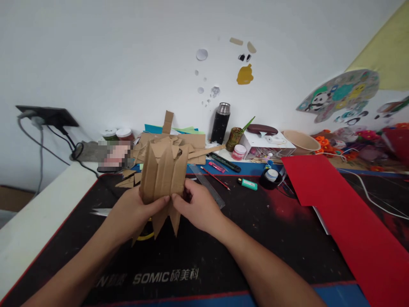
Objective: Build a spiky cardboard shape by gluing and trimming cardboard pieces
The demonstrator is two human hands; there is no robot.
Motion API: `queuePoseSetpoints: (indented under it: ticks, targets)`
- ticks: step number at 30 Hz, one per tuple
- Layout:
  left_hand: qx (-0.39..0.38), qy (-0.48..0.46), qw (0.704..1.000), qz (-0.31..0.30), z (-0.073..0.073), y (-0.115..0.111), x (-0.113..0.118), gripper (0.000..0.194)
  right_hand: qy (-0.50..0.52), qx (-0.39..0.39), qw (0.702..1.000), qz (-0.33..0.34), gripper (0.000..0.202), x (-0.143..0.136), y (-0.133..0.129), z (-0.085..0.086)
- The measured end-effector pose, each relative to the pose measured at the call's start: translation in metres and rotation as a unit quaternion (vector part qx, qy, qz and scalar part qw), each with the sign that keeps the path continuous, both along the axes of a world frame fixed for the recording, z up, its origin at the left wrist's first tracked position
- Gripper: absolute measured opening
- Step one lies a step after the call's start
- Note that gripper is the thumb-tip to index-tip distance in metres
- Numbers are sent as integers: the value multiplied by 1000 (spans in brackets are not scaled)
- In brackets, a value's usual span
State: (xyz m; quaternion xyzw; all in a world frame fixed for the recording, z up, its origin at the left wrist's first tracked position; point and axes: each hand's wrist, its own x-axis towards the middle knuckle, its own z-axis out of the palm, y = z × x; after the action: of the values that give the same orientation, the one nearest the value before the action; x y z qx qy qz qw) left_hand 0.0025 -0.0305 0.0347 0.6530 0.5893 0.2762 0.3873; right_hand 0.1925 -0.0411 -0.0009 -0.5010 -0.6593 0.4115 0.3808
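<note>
1. behind the bench point(54, 217), i see a white wall point(128, 51) with paper cutouts point(245, 75) stuck to it and a black power strip point(47, 116) at the left.
2. on the bench lies a black mat point(262, 243) with pale lettering along its near side.
3. through my head view, a folded cardboard piece point(162, 179) is held up above the mat, left of the middle, its pointed ends hanging below my thumbs.
4. my left hand point(136, 209) pinches its left side, thumb laid across the near face.
5. my right hand point(200, 204) pinches its right side likewise, the two thumb tips close together; i can't see most of the fingers behind.
6. a metal blade point(101, 211) shows beside my left arm.
7. beyond the held piece, cardboard scraps point(198, 141) lie heaped near a black flask point(220, 125).
8. a clear ruler point(209, 189) and a red pencil point(215, 178) lie just beyond my right hand.
9. at the far right, a red sheet point(351, 230) covers part of the mat.
</note>
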Motion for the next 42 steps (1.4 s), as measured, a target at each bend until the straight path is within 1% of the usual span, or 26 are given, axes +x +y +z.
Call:
queuePoseSetpoints:
  ticks: [6, 13, 16, 20, 27, 33, 42]
  targets:
    - [36, 25, 999, -1, -2, 0, 2, 40, -25, 0, 999, -21, 9, -1, -1, -1]
    - [76, 62, 995, -13, -2, 0, 0, 38, -1, -1, 1000, 1, 8, -1, 1, -6]
    - [74, 62, 995, -10, -1, 0, -1, 37, 1, -5, 1000, 0, 8, -1, 2, -6]
    - [68, 52, 996, -23, 0, 0, -1, 33, 2, -6, 1000, -2, 8, 0, 2, -5]
    - [48, 50, 997, -32, 2, 0, -2, 37, 11, -18, 1000, 7, 11, -1, 2, -8]
    - [73, 53, 995, -29, 3, 1, 0, 31, -1, -18, 1000, -3, 10, -1, 2, -10]
    - [81, 82, 993, -35, 0, 0, -1, 33, -22, -32, 999, -10, 8, -1, 1, -5]
